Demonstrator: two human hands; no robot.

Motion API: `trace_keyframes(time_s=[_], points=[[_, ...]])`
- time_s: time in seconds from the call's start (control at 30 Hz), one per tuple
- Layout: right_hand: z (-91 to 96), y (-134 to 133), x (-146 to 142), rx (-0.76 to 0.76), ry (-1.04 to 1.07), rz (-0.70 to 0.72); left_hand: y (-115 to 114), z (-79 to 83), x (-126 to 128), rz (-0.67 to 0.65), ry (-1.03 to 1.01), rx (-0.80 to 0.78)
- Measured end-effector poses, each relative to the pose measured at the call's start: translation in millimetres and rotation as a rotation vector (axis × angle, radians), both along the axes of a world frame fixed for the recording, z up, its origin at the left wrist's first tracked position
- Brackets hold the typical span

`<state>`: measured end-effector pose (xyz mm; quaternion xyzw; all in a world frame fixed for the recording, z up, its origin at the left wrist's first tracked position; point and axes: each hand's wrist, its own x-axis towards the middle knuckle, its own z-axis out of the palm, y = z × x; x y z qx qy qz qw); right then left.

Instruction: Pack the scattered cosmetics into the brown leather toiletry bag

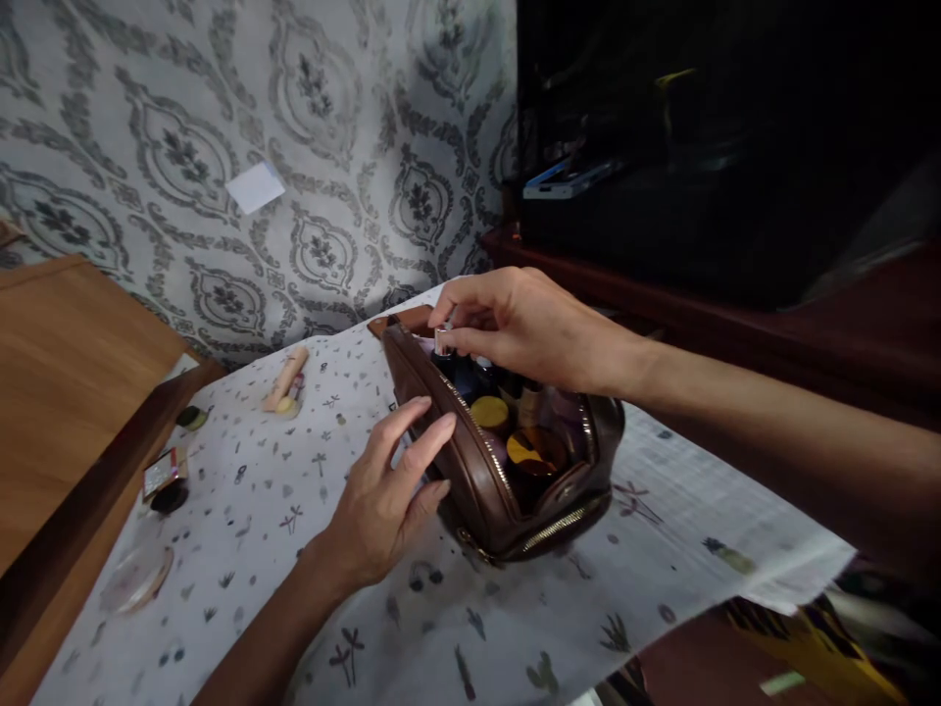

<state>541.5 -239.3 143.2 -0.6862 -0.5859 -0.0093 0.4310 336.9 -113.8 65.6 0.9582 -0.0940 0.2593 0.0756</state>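
Observation:
A brown cosmetic bag point(470, 441) with a gold zipper lies unzipped on the patterned cloth. Inside it are several cosmetics, among them a jar with a yellow lid point(490, 413) and a round container with a shiny gold top point(535, 451). My right hand point(525, 324) reaches over the far end of the bag. Its thumb and fingers are closed on a small bottle with a silver cap point(442, 341), whose lower part is down in the bag. My left hand point(393, 485) rests its spread fingertips against the bag's near left side.
Left on the cloth point(294, 471) are a beige tube point(288, 378), a small dark-lidded jar point(192, 419), a compact point(165, 473) and a round clear case point(138, 577). A wooden panel point(80, 363) stands at the left, a dark screen point(720, 147) behind on the right.

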Motion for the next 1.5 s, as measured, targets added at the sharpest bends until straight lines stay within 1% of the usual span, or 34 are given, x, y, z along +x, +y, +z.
trace_keyframes(time_s=[0.13,0.2,0.3,0.4,0.47,0.57,0.8,0.9,0.97,1.07,1.23,1.5], points=[[-10.7,6,-1,-0.071,-0.002,0.065,1,-1.2,0,-0.005,-0.024,-0.005],[-15.7,8,-2,-0.116,-0.035,0.062,1,-1.7,1,-0.009,-0.031,-0.005],[-18.6,8,-5,-0.153,-0.073,0.019,2,-2.6,1,-0.010,-0.029,-0.006],[-16.7,6,-7,-0.169,-0.080,-0.044,2,-3.5,0,0.004,-0.026,-0.010],[-14.8,5,-8,-0.182,-0.066,-0.059,2,-4.2,0,0.009,-0.025,-0.006],[-12.4,4,-6,-0.172,-0.038,-0.057,2,-5.3,-1,0.018,-0.031,-0.008],[-1.5,-1,5,-0.057,-0.086,-0.016,3,-7.5,0,0.016,-0.045,0.017],[3.3,-3,7,-0.046,-0.099,-0.015,3,-8.4,1,0.014,-0.051,0.020],[3.3,-5,7,-0.055,-0.103,-0.004,4,-9.2,1,0.016,-0.057,0.020],[-1.9,-5,6,-0.097,-0.109,0.033,4,-10.4,1,0.029,-0.059,0.019],[-12.6,-1,1,-0.223,-0.147,0.112,3,-11.1,1,0.023,-0.073,0.021],[-18.9,3,-6,-0.217,-0.178,0.020,2,-10.4,2,0.018,-0.068,0.027]])
